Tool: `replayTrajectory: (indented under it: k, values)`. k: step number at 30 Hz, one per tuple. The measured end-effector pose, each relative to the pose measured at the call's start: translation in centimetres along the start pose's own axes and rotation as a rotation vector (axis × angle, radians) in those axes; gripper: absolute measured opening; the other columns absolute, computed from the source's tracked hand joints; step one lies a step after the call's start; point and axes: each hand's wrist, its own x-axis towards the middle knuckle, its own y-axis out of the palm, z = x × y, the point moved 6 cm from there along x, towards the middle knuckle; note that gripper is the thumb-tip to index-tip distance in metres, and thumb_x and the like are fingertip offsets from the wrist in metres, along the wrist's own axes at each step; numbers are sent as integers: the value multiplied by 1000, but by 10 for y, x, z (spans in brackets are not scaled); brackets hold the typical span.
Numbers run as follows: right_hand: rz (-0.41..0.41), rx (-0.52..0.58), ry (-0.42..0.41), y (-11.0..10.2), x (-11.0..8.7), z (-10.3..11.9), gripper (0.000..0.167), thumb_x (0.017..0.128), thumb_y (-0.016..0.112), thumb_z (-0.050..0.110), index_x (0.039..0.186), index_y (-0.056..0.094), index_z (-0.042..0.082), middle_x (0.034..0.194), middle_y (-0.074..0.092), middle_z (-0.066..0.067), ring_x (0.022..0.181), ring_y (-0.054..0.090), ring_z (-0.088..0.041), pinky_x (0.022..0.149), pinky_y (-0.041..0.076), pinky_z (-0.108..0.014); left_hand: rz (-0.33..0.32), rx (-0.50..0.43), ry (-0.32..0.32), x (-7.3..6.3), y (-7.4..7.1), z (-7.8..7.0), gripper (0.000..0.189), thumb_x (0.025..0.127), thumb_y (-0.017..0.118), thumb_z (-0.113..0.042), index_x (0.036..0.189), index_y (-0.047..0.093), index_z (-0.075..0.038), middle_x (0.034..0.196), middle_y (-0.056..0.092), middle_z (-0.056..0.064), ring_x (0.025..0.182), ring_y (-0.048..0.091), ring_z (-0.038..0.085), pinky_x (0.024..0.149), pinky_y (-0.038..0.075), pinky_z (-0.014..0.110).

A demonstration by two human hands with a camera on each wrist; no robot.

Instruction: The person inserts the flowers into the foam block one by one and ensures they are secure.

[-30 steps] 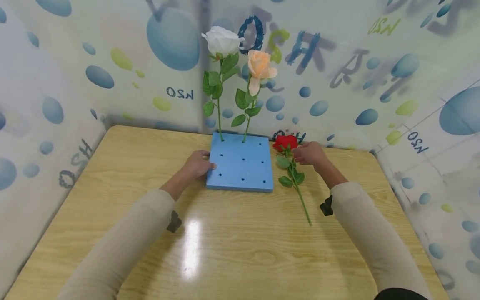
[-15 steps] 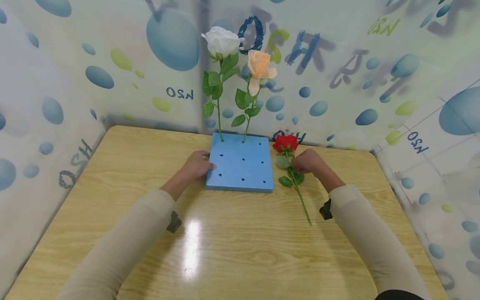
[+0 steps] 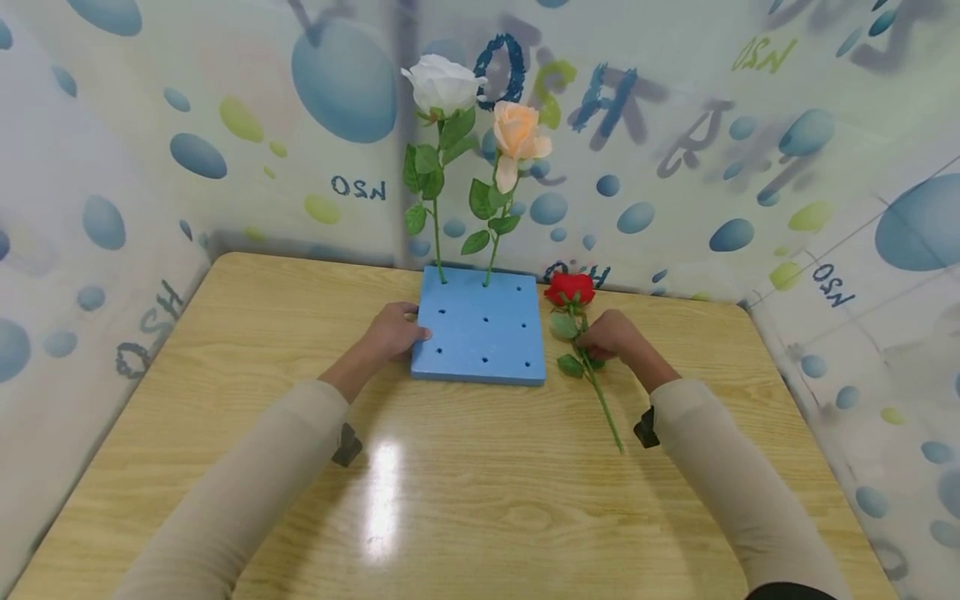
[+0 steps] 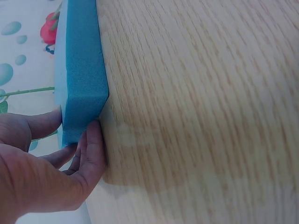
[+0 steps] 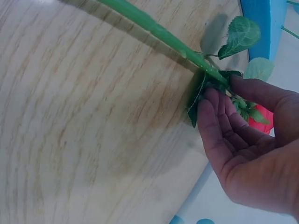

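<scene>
A blue foam board [image 3: 480, 342] with small holes lies on the table. My left hand [image 3: 396, 331] grips its left edge, thumb on the top face and fingers against the side; the left wrist view shows this hand [image 4: 56, 163] at the board's corner [image 4: 86, 93]. Right of the board lies a red rose [image 3: 570, 289], its bloom toward the wall. With thumb and fingertips my right hand [image 3: 611, 335] pinches the rose among its leaves, partway down the green stem [image 5: 159, 32]. In the board's back holes stand a white rose [image 3: 444, 86] and a peach rose [image 3: 517, 133], both upright.
The wooden table [image 3: 480, 500] reaches back to a wall [image 3: 637, 167] covered with blue and green spots and letters. Walls also border its left and right sides. Light glares on the table's front part.
My right hand has slid down from just below the red bloom to the leaves on the stem, and its fingers have closed there. The left hand and the board keep their place.
</scene>
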Motion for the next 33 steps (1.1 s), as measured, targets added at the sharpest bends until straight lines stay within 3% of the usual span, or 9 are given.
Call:
replayTrajectory:
  k: [21, 27, 33]
  values:
    - [33, 23, 9, 2, -6, 3, 14, 83, 65, 13, 74, 65, 1, 63, 64, -4, 58, 62, -13, 62, 57, -29, 7, -2, 3, -2, 0, 1, 61, 97, 58, -11, 150, 31, -2, 151, 35, 23, 131, 45, 33, 101, 47, 45]
    - [-8, 64, -30, -10, -12, 13, 14, 83, 62, 12, 73, 60, 4, 64, 62, -2, 59, 63, -11, 69, 59, -33, 4, 4, 10, -1, 0, 1, 61, 96, 59, -11, 150, 32, -2, 150, 37, 23, 131, 44, 34, 101, 47, 45]
    - [-32, 89, -98, -23, -18, 28, 17, 87, 58, 14, 74, 58, 3, 66, 63, -1, 62, 63, -11, 85, 56, -44, -4, 4, 13, 0, -1, 0, 61, 96, 59, -11, 150, 32, -2, 152, 35, 22, 133, 43, 34, 102, 46, 46]
